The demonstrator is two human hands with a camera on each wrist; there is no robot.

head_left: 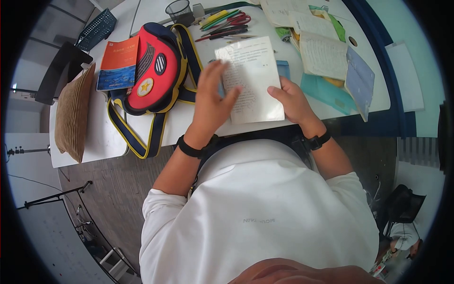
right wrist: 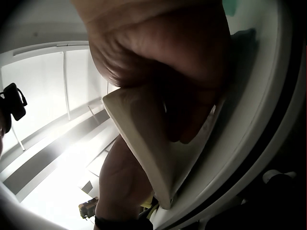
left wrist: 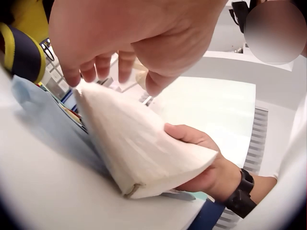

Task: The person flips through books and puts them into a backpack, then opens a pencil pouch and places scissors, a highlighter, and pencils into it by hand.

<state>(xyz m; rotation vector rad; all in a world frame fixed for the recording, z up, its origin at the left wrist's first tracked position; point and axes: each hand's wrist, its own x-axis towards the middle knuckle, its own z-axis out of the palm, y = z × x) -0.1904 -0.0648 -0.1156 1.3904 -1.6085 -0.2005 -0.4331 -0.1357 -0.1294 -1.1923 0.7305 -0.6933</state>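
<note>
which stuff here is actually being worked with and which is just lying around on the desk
In hand:
- booklet, gripped by the right hand at its lower right edge
- left hand, fingers on the booklet's left side

Lying about:
- red pouch
- orange book
- pens and scissors
- loose papers
- mesh cup

Matt paper booklet (head_left: 253, 80) — smooth white table (head_left: 189, 125) — glossy red bag (head_left: 153, 71).
</note>
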